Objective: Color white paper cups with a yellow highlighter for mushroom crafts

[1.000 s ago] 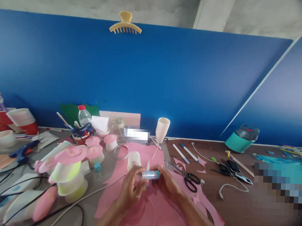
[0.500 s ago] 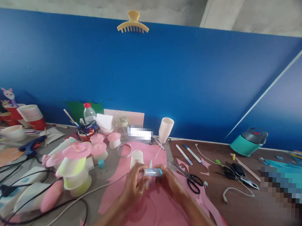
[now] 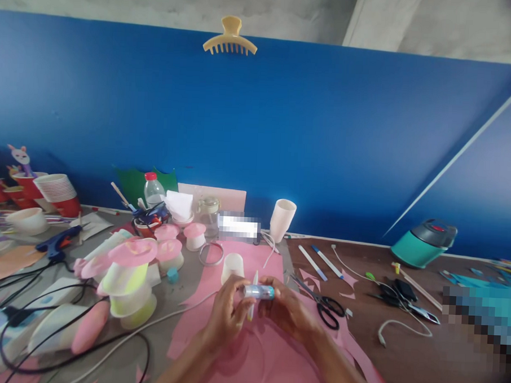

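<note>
In the head view a small glue stick [image 3: 258, 292], a clear tube with a blue end, lies level between my two hands. My left hand [image 3: 226, 311] pinches its pale end. The fingers of my right hand [image 3: 288, 308] close on the blue end. Beneath the tube, a slim white and yellow pen-like item [image 3: 251, 312] points away from me. Under both hands spreads a large sheet of pink paper [image 3: 235, 360]. A white paper cup [image 3: 233, 266] stands on this sheet just beyond my left hand.
Black-handled scissors [image 3: 330, 312] lie right of the sheet, beside two markers [image 3: 312, 263] and pink scraps. Left are pink-topped paper cup pieces [image 3: 131, 276], tangled black cables [image 3: 147, 350] and a blue glue gun [image 3: 58, 244]. A tall white cup [image 3: 282, 221] and a teal flask [image 3: 425, 243] stand behind.
The view has shifted slightly, so objects sit a little further right. My right-hand fingers have moved in around the blue end of the glue stick.
</note>
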Demonstrator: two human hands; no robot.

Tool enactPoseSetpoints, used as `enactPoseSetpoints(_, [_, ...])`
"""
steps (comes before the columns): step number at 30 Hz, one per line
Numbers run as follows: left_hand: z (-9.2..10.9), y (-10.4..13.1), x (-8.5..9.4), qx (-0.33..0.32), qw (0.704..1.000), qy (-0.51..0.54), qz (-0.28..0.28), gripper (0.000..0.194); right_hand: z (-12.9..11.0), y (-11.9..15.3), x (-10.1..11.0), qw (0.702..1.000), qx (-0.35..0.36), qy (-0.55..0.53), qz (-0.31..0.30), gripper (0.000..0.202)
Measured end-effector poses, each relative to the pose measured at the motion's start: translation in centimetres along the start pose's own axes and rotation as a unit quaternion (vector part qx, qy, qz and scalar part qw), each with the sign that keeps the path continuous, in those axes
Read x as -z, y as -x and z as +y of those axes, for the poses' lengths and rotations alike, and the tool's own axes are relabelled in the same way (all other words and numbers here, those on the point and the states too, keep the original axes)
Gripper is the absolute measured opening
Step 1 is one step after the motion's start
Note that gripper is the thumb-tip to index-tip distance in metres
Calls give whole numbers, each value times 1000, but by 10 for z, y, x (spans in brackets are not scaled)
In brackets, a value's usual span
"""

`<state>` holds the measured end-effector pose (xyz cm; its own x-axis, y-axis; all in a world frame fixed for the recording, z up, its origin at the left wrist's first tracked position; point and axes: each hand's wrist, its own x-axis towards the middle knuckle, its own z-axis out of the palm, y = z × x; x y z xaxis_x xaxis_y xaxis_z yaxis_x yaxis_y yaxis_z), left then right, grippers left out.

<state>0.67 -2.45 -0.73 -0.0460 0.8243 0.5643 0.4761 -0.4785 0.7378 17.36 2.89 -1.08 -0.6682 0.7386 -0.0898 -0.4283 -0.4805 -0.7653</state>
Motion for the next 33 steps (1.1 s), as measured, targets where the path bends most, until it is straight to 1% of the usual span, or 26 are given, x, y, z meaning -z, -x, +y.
enactPoseSetpoints(1, [0, -1, 0, 7, 1000, 4, 5, 17, -2, 1, 1, 1000, 1, 7, -13, 40])
enactPoseSetpoints(3, [2, -2, 1, 10, 1000, 10, 11, 16, -1, 0, 3, 1000, 13, 14, -3, 30])
enactPoseSetpoints(4, [3, -2, 2, 6, 1000, 9, 12, 15, 1, -1, 5, 1000, 6, 22, 5, 29])
enactPoseSetpoints(7, [5, 0, 2, -11, 1000, -1, 5, 16, 8, -3, 8, 996, -66, 53, 25, 51])
enactPoseSetpoints(9, [4, 0, 2, -11, 1000, -5, 4, 17, 10, -4, 7, 993, -87, 56, 48, 57])
enactPoseSetpoints(11, [3, -2, 2, -1, 1000, -5, 7, 17, 8, -4, 5, 996, -55, 32, 56, 49])
enactPoseSetpoints(13, [1, -3, 2, 8, 1000, -5, 10, 16, 4, -3, 3, 999, -8, 6, 34, 36])
enactPoseSetpoints(15, [0, -4, 2, 9, 1000, -4, 16, 17, 2, -2, 4, 1000, 11, 4, 9, 36])
enactPoseSetpoints(17, [0, -3, 1, 2, 1000, -3, 20, 17, 2, -3, 7, 999, -1, 25, 19, 31])
enactPoseSetpoints(18, [0, -2, 1, -1, 1000, -3, 19, 18, 4, -3, 8, 998, -20, 40, 32, 33])
enactPoseSetpoints(21, [1, 1, 0, 2, 1000, -11, 16, 20, 7, -4, 8, 991, -80, 75, 82, 51])
enactPoseSetpoints(23, [0, 1, 1, 7, 1000, -19, 9, 21, 6, -3, 6, 991, -72, 58, 93, 51])
enactPoseSetpoints(24, [0, 1, 1, 7, 1000, -21, 7, 20, 4, -2, 4, 994, -51, 40, 85, 45])
enactPoseSetpoints(26, [0, -1, 1, 7, 1000, -19, 5, 18, 0, -1, 2, 999, -11, 10, 48, 36])
enactPoseSetpoints(28, [0, -2, 1, 4, 1000, -15, 10, 18, -1, -1, 2, 1000, 0, 9, 21, 37])
enactPoseSetpoints(30, [0, -1, 1, -2, 1000, -13, 18, 19, 1, -1, 3, 999, -12, 18, 26, 31])
enactPoseSetpoints(31, [0, -1, 0, -5, 1000, -14, 20, 19, 3, -2, 4, 999, -29, 24, 33, 33])
enactPoseSetpoints(33, [0, 1, 0, -8, 1000, -16, 18, 20, 8, -3, 6, 994, -82, 39, 53, 48])
